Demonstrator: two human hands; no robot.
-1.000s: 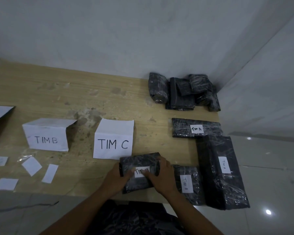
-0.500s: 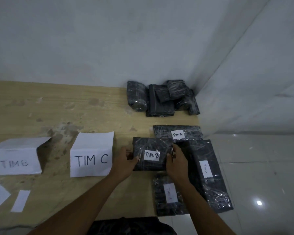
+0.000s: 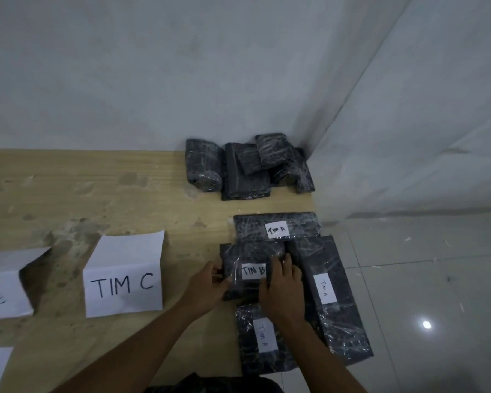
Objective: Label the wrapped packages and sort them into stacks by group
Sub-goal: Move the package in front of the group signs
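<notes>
Shifted away from the TIM C sign (image 3: 124,279) since a second ago, the TIM B package (image 3: 250,253) now sits on the tabletop (image 3: 97,194), close among three TIM A packages (image 3: 253,225). The left grip (image 3: 209,283) pinches its left edge, and the right grip (image 3: 284,290) clasps its right side beside the label. Film-wrapped, it looks light, soft and slippery, so holding both short edges seems safest.

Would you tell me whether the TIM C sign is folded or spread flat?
Folded: a crease runs across the TIM C sign above its lettering.
</notes>
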